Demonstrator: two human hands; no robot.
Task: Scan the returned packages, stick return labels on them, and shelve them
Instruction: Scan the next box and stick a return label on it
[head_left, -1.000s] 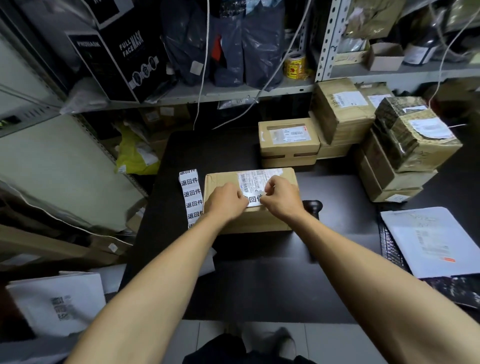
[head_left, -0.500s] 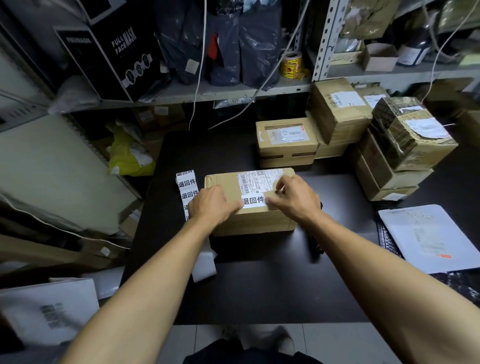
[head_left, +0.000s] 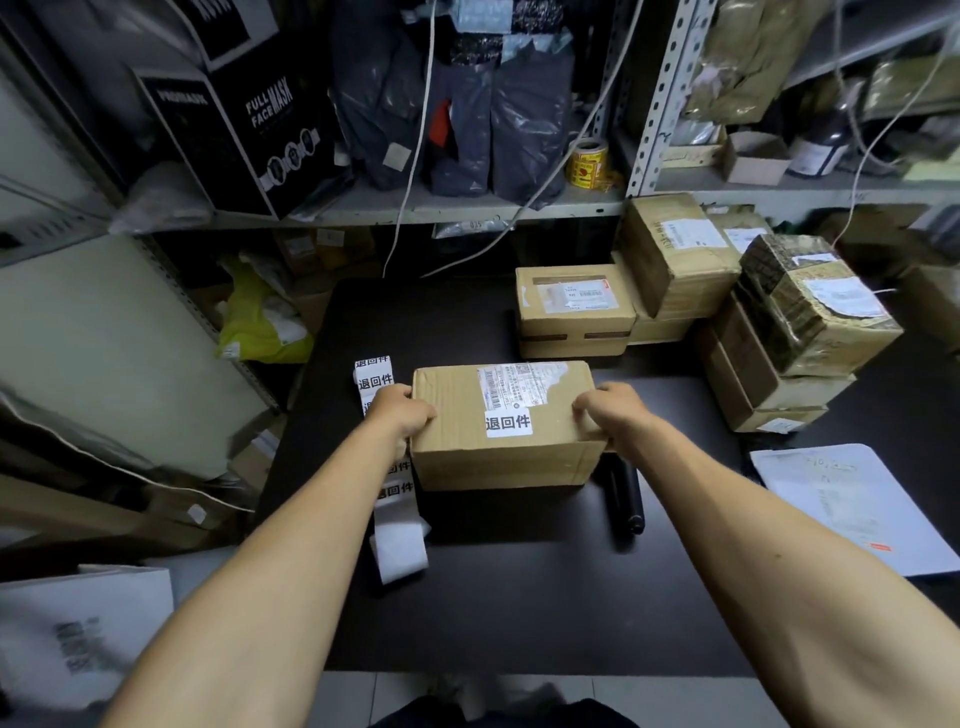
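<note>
A brown cardboard package sits in the middle of the black table. On its top are a torn shipping label and a white return label with black characters. My left hand grips the package's left end. My right hand grips its right end, fingers curled over the top edge. A strip of return labels lies on the table left of the package, partly hidden by my left hand and arm. A black handheld scanner lies just right of the package.
Several taped cardboard packages are stacked at the table's back right. A white mailer lies at the right edge. A metal shelf behind holds dark bags, a black box and a yellow tape roll. White envelopes lie lower left.
Both hands have left the return label on top and moved apart to the package's two ends. The stuck label now shows fully. The scanner is uncovered to the right.
</note>
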